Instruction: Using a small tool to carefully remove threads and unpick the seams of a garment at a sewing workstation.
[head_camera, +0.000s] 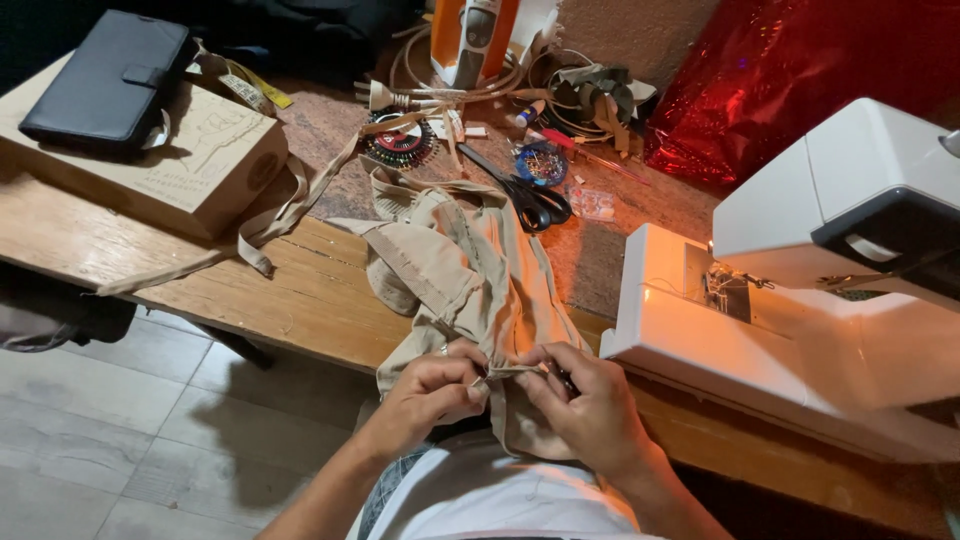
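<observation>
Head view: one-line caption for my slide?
Both hands, left and right, pinch beige fabric beside a white sewing machine.

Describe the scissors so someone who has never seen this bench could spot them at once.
Start at the white sewing machine on the right of the wooden table. To its left, past the beige fabric, the scissors lie flat beside a round blue pin container. Their black handles and long dark blades set them apart.

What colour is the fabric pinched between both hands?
Beige, or light tan, fabric; the head view shows it best.
</observation>
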